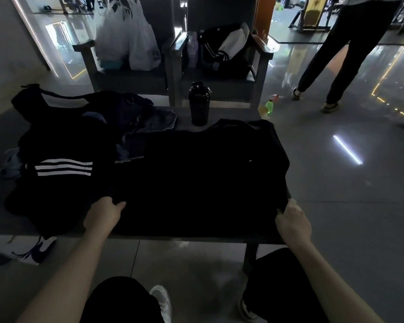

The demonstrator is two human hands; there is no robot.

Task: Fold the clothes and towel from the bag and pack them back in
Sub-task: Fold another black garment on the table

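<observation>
A black garment (196,178) lies spread flat over the right half of a low dark table (224,113). My left hand (104,215) grips its near left corner and my right hand (292,220) grips its near right corner, both at the table's front edge. To the left lies a black garment with three white stripes (63,167). Behind it sits a black bag (56,103), with a dark blue-grey heap of cloth (147,120) next to it.
A black shaker bottle (199,104) stands at the table's far edge. Two dark chairs behind hold white plastic bags (126,36) and a jacket (224,47). A green bottle (269,108) is on the floor. A person's legs (336,54) stand at the right.
</observation>
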